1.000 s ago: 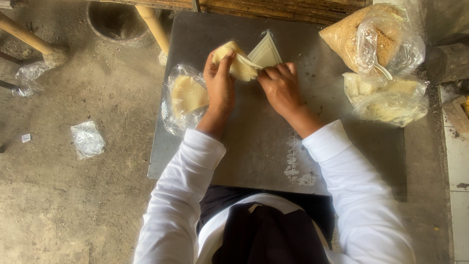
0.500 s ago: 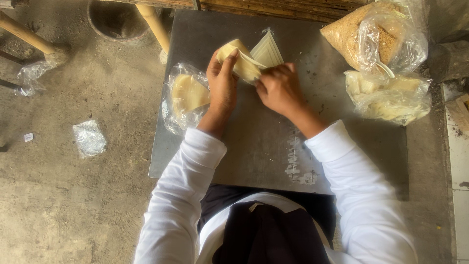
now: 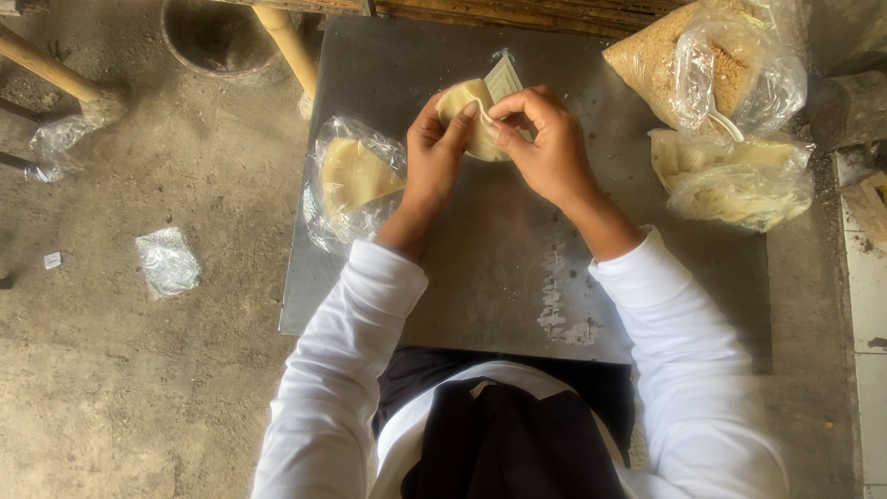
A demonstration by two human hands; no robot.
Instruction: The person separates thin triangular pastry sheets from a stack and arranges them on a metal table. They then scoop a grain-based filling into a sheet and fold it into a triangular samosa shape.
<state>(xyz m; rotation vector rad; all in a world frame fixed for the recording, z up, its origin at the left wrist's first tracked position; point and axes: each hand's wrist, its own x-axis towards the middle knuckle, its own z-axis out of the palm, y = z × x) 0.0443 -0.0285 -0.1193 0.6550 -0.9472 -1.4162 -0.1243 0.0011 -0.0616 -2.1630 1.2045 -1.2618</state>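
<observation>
My left hand (image 3: 434,152) and my right hand (image 3: 545,148) meet at the far middle of a grey metal sheet (image 3: 517,277). Together they pinch a pale, thin dough wrapper (image 3: 471,115), folded between the fingertips. A flat stack of more wrappers (image 3: 504,79) shows just behind the hands. Both arms wear white long sleeves.
A clear bag of pale wrappers (image 3: 356,180) lies at the sheet's left edge. At the right stand a bag of brown crumbly filling (image 3: 702,60) with a white spoon and a bag of pale pieces (image 3: 730,180). Wooden legs (image 3: 286,46), a dark bucket (image 3: 217,32) and plastic scraps (image 3: 166,261) are on the dirt floor.
The hands have drawn closer together and the wrapper is folded more tightly between the fingertips. Bags and sheet have not moved.
</observation>
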